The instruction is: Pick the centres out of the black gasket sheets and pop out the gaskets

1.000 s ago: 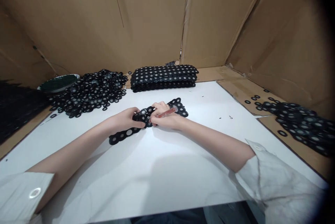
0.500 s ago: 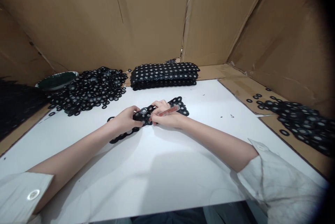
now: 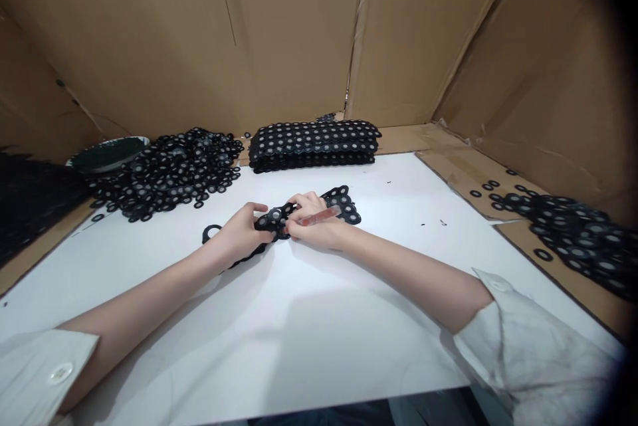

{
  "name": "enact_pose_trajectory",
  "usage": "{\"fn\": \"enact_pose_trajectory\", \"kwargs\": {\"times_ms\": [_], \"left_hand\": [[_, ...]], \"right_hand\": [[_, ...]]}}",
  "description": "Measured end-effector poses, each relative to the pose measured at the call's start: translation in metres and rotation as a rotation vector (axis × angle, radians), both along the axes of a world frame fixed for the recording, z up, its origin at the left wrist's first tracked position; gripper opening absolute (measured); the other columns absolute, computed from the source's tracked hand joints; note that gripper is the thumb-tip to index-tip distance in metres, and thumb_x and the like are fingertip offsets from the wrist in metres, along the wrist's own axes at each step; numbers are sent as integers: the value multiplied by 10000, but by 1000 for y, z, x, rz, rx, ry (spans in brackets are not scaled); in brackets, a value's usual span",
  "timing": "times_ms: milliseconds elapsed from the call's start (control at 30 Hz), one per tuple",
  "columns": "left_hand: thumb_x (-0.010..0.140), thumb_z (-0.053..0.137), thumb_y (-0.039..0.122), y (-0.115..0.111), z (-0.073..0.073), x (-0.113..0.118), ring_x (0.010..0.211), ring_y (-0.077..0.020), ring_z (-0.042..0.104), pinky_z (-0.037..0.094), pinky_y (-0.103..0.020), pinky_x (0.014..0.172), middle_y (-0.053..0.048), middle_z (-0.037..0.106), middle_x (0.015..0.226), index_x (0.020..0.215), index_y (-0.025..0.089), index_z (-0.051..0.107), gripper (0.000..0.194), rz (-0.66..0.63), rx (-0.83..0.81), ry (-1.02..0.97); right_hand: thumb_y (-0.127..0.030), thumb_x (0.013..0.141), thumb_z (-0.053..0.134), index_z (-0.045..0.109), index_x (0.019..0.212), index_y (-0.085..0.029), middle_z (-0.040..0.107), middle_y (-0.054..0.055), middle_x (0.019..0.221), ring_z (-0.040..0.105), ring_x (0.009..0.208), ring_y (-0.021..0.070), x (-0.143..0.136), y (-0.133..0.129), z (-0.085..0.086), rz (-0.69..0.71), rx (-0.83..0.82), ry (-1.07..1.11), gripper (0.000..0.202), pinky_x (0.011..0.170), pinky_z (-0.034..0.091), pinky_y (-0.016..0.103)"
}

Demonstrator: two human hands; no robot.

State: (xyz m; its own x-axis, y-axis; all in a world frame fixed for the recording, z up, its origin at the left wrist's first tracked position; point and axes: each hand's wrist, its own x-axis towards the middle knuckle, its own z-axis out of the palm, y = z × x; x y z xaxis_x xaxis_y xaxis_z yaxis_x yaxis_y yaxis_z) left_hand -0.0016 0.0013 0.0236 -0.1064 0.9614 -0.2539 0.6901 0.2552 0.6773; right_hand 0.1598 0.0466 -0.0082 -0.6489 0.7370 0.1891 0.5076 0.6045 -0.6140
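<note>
A strip of joined black rings with pale round centres lies slantwise across the white table, partly covered by both hands. My left hand grips its middle left stretch, thumb at the near edge and fingers at the far edge. In the fist of my right hand is a slim tool with a see-through reddish handle. Its tip points left at the strip beside my left thumb, too small to make out. My right fingers also rest against the strip. One ring end sticks out beyond my left wrist.
A folded stack of the same ring-patterned pieces stands at the back. Loose black rings form a heap at the left, next to a shallow bowl. Another pile lies on cardboard at the right. Cardboard walls surround the table.
The strip's left end has shifted and turned under my left hand, showing less of its near edge. My left index finger has lifted slightly; the right hand stays nearly in place.
</note>
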Motion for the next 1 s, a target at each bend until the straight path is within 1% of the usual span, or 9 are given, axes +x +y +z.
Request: {"fn": "enact_pose_trajectory", "kwargs": {"times_ms": [100, 200, 333, 433, 533, 667, 767, 867, 1000], "left_hand": [[616, 543, 239, -6, -2, 3, 427, -97, 434, 317, -220, 426, 41, 542, 637, 1138, 187, 382, 548, -3, 31, 9], [631, 517, 253, -9, -2, 3, 414, -102, 416, 303, -222, 421, 60, 508, 571, 1097, 193, 412, 482, -64, 55, 17], [614, 556, 347, -2, 5, -4, 552, -154, 512, 355, -247, 509, 35, 557, 606, 937, 190, 505, 363, -177, 99, 86], [635, 528, 389, 9, 12, -10, 610, -175, 545, 377, -264, 564, 5, 602, 643, 779, 175, 552, 259, -195, 22, 87], [632, 524, 377, 17, 15, -16, 629, -193, 551, 378, -276, 570, 3, 609, 642, 720, 173, 573, 228, -274, 16, 150], [595, 552, 333, 21, 11, -22, 715, -222, 580, 406, -292, 633, 11, 630, 684, 744, 181, 582, 215, -321, 63, 78], [581, 566, 287, 20, 10, -23, 777, -224, 596, 432, -303, 691, 10, 646, 756, 822, 192, 567, 259, -301, 26, -81], [575, 575, 245, 19, 13, -24, 839, -224, 601, 447, -309, 736, 5, 651, 834, 904, 207, 560, 332, -346, -93, -228], [586, 592, 286, 22, 20, -31, 861, -234, 602, 457, -311, 732, -10, 653, 900, 982, 224, 558, 402, -413, -225, -207]], "right_hand": [[-268, 781, 434, 543, 516, -185, 505, 22, 1045, 336, 1049, 226, -7, -3, -4, -53, 85, 16, 298, 901, 267, 390], [-269, 774, 447, 547, 518, -183, 511, 24, 1019, 338, 1031, 222, -8, -1, -3, -55, 102, 21, 288, 891, 271, 379], [-270, 755, 473, 574, 541, -194, 540, 18, 973, 375, 979, 210, -1, 7, 5, 55, 29, 13, 249, 891, 293, 373], [-239, 744, 472, 544, 494, -191, 567, 10, 982, 394, 1011, 203, 5, 13, 10, 134, -56, 42, 264, 902, 318, 348], [-204, 748, 447, 553, 493, -199, 591, 3, 1000, 388, 1081, 190, 8, 18, 12, 132, -77, 133, 276, 925, 323, 326], [-164, 728, 452, 559, 493, -197, 621, 8, 932, 454, 1041, 170, 9, 25, 10, 43, 4, 258, 260, 940, 316, 319], [-208, 747, 438, 525, 462, -176, 613, 20, 917, 547, 858, 139, 10, 28, 5, 13, -83, 281, 300, 858, 381, 297], [-260, 761, 429, 545, 498, -166, 594, 23, 935, 559, 750, 113, 11, 29, 1, 7, -181, 304, 303, 768, 415, 274], [-266, 749, 440, 579, 554, -164, 596, 15, 891, 539, 670, 100, 13, 30, -4, 28, -260, 331, 261, 684, 410, 258]]}}
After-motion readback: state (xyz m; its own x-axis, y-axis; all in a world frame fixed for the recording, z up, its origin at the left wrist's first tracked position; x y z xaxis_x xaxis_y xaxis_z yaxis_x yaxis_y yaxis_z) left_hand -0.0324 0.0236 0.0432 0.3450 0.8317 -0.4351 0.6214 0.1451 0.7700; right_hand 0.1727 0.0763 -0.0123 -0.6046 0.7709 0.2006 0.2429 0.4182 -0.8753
